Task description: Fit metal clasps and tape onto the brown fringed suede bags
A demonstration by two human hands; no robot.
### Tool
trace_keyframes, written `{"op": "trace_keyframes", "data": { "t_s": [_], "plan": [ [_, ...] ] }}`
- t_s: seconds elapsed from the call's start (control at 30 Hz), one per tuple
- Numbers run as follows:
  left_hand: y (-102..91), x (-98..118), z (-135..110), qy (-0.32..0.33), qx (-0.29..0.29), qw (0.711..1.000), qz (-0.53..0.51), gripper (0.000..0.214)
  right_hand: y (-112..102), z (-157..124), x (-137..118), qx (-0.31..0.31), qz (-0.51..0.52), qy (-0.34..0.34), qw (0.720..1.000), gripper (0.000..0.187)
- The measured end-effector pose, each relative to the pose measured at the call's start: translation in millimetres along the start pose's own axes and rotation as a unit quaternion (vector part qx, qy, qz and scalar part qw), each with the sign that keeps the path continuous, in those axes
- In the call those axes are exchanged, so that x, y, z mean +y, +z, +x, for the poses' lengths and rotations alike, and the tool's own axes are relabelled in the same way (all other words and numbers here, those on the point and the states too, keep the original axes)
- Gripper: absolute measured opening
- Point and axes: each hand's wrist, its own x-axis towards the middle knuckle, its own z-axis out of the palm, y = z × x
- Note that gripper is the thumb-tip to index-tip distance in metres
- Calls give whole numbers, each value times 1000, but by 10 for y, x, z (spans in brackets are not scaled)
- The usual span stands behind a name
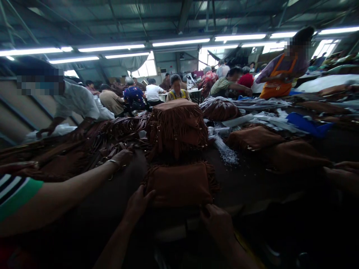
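One brown fringed bag [179,185], flat on the counter [238,186]. Left hand [138,203]: thumb and index parted at its left edge, can't tell if gripping. Right hand [217,220]: fingers look pinched on the near right corner. I'd keep tugs even, fringe [213,181] untucked.

From my remote feed I can read no text, label, brand, number or sign, neither on the bag [179,185] nor on anything around it. A small pale mark [277,88] on the apron [268,93] is too blurred for me to make out.
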Motion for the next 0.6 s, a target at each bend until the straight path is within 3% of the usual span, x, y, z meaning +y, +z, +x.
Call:
{"op": "trace_keyframes", "data": {
  "t_s": [0.2,0.33,0.47,0.53,0.6],
  "plan": [
    [41,-62,41,-24,4,1000,-13,45,-490,79,306,-44,9,53,998,20],
    [-22,72,15,3,-14,995,-99,51,-459,124,240,-39,98,90,990,46],
    [-274,627,-111,87,-4,982,-169,55,-416,287,209,-19,266,137,954,40],
    [-392,1073,-170,154,24,972,-173,52,-627,413,377,15,335,138,932,39],
    [-431,1623,-181,242,34,953,-181,41,-1000,580,683,70,332,146,929,42]
  ]
}}
